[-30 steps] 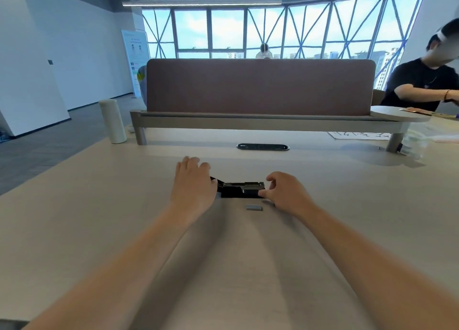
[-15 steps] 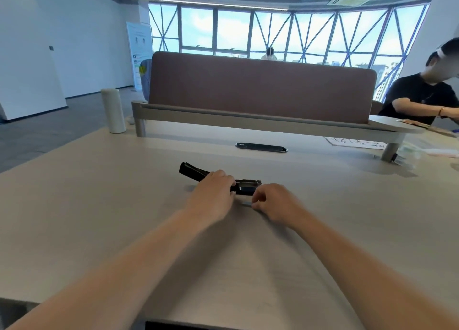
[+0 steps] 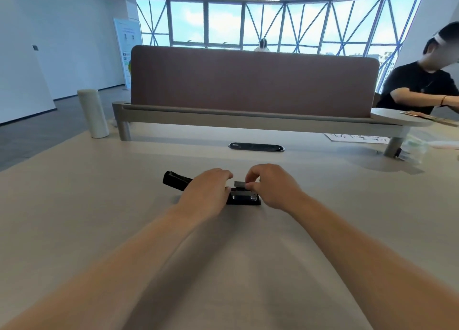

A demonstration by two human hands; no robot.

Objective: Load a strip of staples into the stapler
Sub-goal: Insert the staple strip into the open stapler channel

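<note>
The right hand [image 3: 273,185] pinches the thin, light, brittle grey metal staple strip [image 3: 240,183] by its end above the open black stapler [image 3: 244,198], which the left hand [image 3: 208,188] presses flat, its grip hidden.

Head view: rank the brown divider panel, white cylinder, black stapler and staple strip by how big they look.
1. Brown divider panel, by far the largest.
2. White cylinder.
3. Black stapler, partly hidden under the left hand; being nearer, its rank against the cylinder is unsure.
4. Staple strip, pinched in the right hand.
</note>
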